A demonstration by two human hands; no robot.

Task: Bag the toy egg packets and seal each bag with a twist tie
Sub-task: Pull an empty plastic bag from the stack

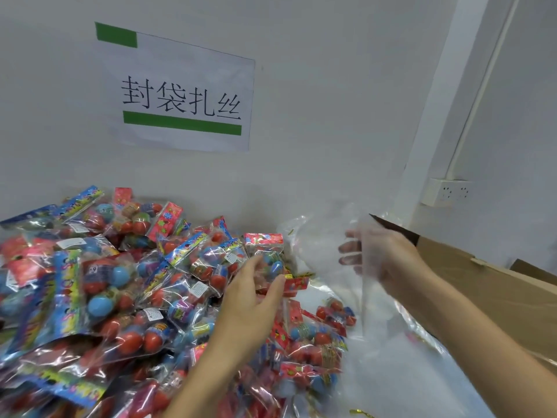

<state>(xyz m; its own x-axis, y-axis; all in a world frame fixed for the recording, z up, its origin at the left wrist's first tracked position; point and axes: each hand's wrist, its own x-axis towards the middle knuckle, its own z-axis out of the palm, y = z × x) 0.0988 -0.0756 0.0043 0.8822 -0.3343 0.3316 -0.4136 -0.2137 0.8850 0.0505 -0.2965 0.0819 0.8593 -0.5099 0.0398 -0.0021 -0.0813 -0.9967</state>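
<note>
Toy egg packets [99, 297] fill the nearest part of what we see, a loose heap of clear sachets with red and blue eggs inside and bright printed headers, covering the worktop from the bottom left edge back to the wall. A gold twist tie [361, 413] lies at the very bottom edge, just right of the heap.

Our left hand [250, 306] reaches in over the heap, fingers curled around one packet [268, 260] at the heap's right fringe; the thumb comes up beside a small red header just below it. We cannot tell whether that packet is lifted or only gripped where it lies.

To the right, a large clear plastic bag [391, 366] spreads across the worktop, with a few packets [325, 327] already lying inside or under its film near the left hand. Our right hand [382, 257] is inside the bag's raised upper part, seen through the film, fingers fairly straight and spread a little apart, holding the plastic up and open; it pinches nothing that we can make out.

Beyond the right forearm stands a brown cardboard box [482, 285], its dark flap corner poking up just behind the right hand.

Farther back, the white wall carries a paper sign [184, 95] with black characters and green tape strips at its top corner and lower edge. At the far right, a white socket block [446, 191] is fixed to the wall, with a cable duct [479, 95] running up from it.
</note>
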